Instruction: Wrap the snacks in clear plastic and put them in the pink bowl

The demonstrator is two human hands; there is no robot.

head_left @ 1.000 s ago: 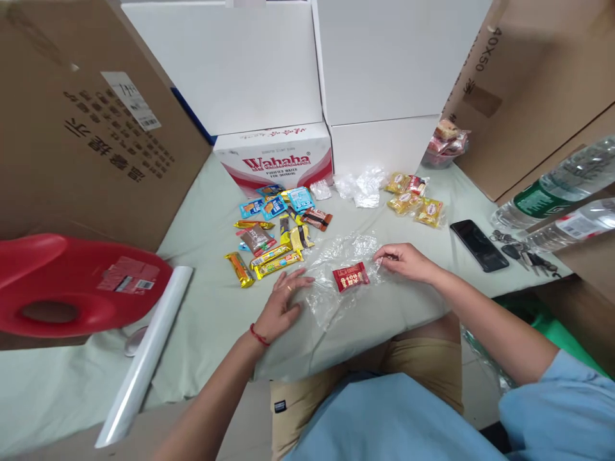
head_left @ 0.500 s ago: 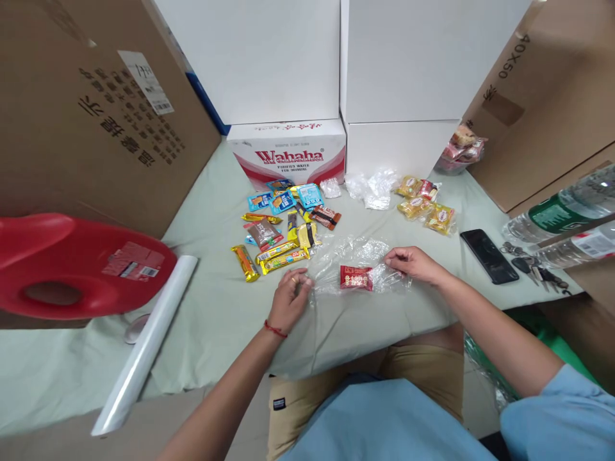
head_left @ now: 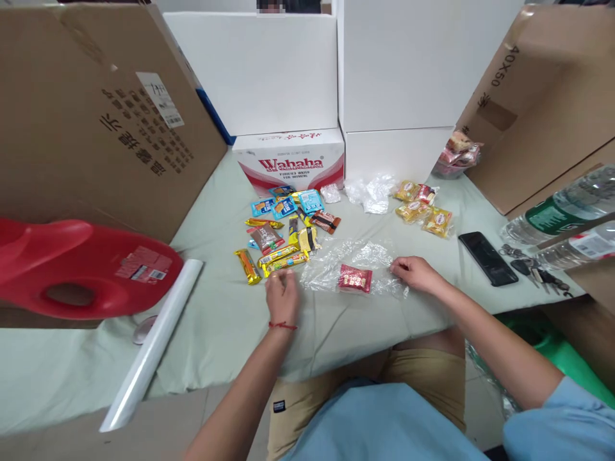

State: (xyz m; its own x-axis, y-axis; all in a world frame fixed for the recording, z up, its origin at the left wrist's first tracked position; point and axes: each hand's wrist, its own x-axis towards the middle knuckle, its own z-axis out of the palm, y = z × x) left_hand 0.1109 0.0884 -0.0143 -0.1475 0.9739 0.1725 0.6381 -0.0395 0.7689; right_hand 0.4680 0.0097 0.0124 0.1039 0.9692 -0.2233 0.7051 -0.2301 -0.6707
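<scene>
A small red snack packet [head_left: 354, 279] lies on the pale green tablecloth, with a sheet of clear plastic film [head_left: 336, 259] folded over it. My right hand [head_left: 417, 274] pinches the film's right edge, fingers closed on it. My left hand [head_left: 282, 296] is off the film, to its left, its fingertips just short of two yellow snack bars [head_left: 283, 259]. Its fingers point away from me and are foreshortened, so I cannot tell whether they hold anything. Behind the bars lies a pile of several blue, brown and yellow snack packets [head_left: 288, 218].
A Wahaha carton [head_left: 291, 163] and white boxes [head_left: 398, 70] stand at the back, and cardboard boxes [head_left: 96, 115] stand on both sides. At left are a red plastic stool [head_left: 81, 269] and a film roll [head_left: 154, 342]. At right are yellow snack packs [head_left: 423, 206], a phone [head_left: 487, 258], keys [head_left: 531, 267] and water bottles [head_left: 562, 214].
The film has been folded over the red packet. My left hand let go of its left edge and moved left towards the yellow bars. My right hand stays on the right edge.
</scene>
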